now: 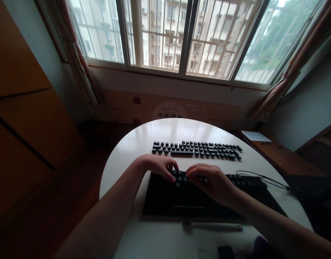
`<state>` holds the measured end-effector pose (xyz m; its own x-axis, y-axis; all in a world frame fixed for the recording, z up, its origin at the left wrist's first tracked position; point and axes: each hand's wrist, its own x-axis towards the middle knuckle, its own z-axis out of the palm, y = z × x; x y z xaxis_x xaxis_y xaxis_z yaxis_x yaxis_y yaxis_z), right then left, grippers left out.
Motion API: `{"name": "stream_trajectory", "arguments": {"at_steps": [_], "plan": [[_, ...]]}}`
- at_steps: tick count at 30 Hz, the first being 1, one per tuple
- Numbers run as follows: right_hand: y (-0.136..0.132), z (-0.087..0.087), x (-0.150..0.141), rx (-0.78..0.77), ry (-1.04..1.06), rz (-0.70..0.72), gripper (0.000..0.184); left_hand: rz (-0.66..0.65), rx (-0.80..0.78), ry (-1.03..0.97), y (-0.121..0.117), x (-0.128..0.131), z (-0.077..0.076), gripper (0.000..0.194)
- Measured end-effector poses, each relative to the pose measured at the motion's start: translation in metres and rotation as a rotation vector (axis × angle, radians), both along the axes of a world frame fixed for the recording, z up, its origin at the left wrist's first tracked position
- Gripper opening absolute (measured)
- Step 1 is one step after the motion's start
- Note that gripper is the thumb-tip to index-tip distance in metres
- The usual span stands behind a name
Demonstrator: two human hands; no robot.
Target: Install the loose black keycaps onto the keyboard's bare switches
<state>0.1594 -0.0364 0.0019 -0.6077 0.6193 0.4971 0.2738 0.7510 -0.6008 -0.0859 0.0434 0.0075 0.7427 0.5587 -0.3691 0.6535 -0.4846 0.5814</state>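
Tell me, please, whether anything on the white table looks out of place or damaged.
Yes: many loose keycaps lie in rows on the white table beyond the keyboard, which is odd because keycaps normally sit on one. No spill shows; the keyboard is too dark to judge for damage.

In front of you, a black keyboard (165, 199) lies flat on the desk (124, 154), keycaps (179, 178) clustered on its far part; just beyond, your loose black keycaps (182, 153) lie in rows, one long.
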Motion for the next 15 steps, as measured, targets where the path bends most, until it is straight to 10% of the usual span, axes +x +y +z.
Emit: {"name": "stream_trajectory", "arguments": {"at_steps": [15], "plan": [[-0.005,-0.035,0.0,0.191,-0.116,-0.16,0.002,0.038,-0.044,-0.038,-0.004,-0.001,0.006,0.058]]}}
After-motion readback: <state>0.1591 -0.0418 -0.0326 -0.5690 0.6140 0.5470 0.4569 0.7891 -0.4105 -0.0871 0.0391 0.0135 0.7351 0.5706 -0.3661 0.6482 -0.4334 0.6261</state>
